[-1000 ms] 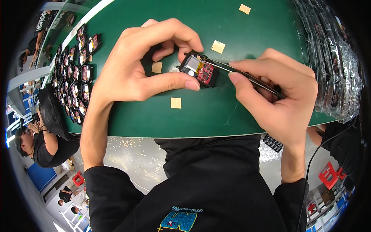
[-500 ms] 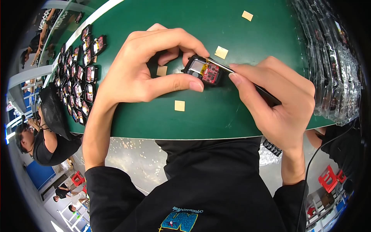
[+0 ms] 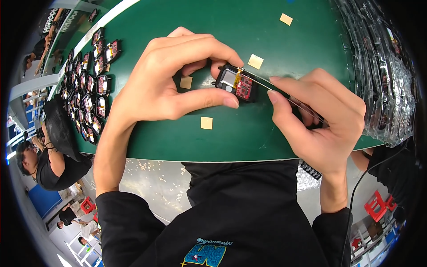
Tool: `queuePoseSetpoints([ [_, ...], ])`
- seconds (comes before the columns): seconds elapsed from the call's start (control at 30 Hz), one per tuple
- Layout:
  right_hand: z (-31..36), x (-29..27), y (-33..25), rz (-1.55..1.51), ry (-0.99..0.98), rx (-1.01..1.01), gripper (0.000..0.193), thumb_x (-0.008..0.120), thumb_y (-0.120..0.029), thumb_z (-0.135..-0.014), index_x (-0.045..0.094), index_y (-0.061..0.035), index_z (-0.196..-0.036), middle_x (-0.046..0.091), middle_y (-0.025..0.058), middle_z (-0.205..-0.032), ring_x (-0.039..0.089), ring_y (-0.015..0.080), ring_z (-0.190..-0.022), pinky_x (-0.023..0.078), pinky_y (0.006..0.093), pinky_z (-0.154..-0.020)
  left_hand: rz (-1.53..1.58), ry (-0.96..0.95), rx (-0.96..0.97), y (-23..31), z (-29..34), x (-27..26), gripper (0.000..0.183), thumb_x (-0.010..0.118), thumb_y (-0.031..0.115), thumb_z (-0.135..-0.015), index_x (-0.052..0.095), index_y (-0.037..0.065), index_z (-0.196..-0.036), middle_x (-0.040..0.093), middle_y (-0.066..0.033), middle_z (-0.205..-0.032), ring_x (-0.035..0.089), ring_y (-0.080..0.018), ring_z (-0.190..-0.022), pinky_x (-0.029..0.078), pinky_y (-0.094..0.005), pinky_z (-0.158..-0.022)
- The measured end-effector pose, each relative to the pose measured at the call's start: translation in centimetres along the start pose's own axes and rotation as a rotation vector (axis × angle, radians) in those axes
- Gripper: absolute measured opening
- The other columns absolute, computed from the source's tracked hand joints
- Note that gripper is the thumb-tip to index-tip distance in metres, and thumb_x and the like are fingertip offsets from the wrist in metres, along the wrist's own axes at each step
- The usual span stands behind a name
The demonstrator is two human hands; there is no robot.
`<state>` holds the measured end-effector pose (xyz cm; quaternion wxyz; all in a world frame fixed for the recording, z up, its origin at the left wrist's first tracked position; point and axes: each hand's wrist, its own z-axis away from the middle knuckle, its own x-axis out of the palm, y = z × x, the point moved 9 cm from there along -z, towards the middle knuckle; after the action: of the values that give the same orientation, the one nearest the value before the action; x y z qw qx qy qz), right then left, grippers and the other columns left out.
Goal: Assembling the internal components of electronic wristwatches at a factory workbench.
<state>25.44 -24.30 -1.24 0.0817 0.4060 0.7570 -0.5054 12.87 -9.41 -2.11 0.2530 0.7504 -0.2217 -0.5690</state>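
My left hand point(image 3: 178, 80) pinches a small black electronic device housing point(image 3: 253, 95) between thumb and forefinger, above the green tabletop. Inside it sit a red circuit board point(image 3: 245, 87), a silver rectangular part point(image 3: 228, 77) and a strip of yellow tape point(image 3: 238, 79). My right hand point(image 3: 324, 118) grips a pair of thin metal tweezers point(image 3: 262, 82) between thumb and fingers. Their tips reach the upper edge of the housing, beside the yellow tape. Whether the tips grasp anything there is too small to tell.
Many similar open housings point(image 3: 102, 84) lie grouped at the left of the green table point(image 3: 169, 142). Small yellowish squares point(image 3: 206, 123) are scattered around my hands. Stacked clear plastic trays point(image 3: 382, 80) line the right edge. A co-worker point(image 3: 58, 155) sits at the left.
My right hand has shifted slightly right and down, and the tweezers' arms now show more plainly. The housing has moved a little to the right in my left hand.
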Motion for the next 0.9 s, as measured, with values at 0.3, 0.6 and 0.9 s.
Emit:
queuePoseSetpoints([
  [0.3, 0.0, 0.5, -0.3, 0.033, -0.002, -0.043, 0.026, 0.087, 0.012, -0.080, 0.086, 0.0015, -0.104, 0.062, -0.0002, -0.073, 0.043, 0.0028, -0.053, 0.028, 0.0242, -0.048, 0.013, -0.019, 0.034, 0.0, -0.2, 0.2, 0.059, 0.100, 0.032, -0.069, 0.082, 0.002, -0.117, 0.069, -0.0027, -0.085, 0.050, -0.0127, -0.068, 0.039, -0.0303, -0.075],
  [0.6, -0.2, 0.4, 0.0, -0.003, -0.022, -0.018, 0.022, 0.086, 0.012, -0.082, 0.085, 0.0025, -0.102, 0.067, 0.0036, -0.072, 0.057, 0.0080, -0.057, 0.038, 0.0248, -0.051, 0.075, -0.057, -0.012, -0.5, -0.2, 0.2, 0.061, 0.099, 0.036, -0.070, 0.082, 0.002, -0.117, 0.071, -0.0036, -0.088, 0.048, -0.0133, -0.069, 0.039, -0.0307, -0.075],
  [0.9, -0.1, 0.5, 0.8, -0.121, -0.074, 0.081, 0.018, 0.085, 0.010, -0.084, 0.085, 0.0027, -0.100, 0.068, 0.0052, -0.072, 0.061, 0.0099, -0.061, 0.042, 0.0249, -0.056, 0.141, -0.110, -0.042, -0.9, -0.2, 0.1, 0.062, 0.097, 0.040, -0.072, 0.083, 0.001, -0.119, 0.077, -0.0068, -0.098, 0.049, -0.0141, -0.070, 0.039, -0.0314, -0.076],
])
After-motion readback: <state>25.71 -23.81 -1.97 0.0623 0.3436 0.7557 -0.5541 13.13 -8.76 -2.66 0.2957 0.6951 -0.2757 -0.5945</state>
